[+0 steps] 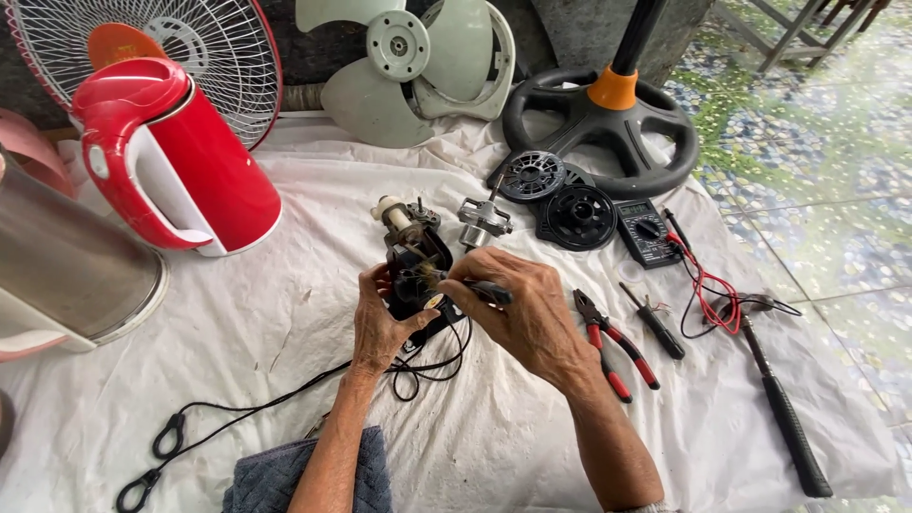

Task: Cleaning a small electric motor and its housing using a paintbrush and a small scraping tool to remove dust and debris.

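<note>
Centre of frame: left hand (380, 328) fingers wrapped round the black fan motor (418, 271), long axis running up-frame. Right hand (527, 309) pinching a dark-handled screwdriver (484, 290), tip touching the motor from the right. Red pliers (616, 347) lying nearby, right.

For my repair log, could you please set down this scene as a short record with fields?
Setting: white cloth spread on the floor
Left hand: grips the black fan motor from the side
Right hand: holds a black-handled tool against the motor
Cord: black cable runs from the motor toward the person
Tools to the right: red-handled pliers, screwdriver, hammer, multimeter
Behind: red kettle, fan blades, fan base
</note>
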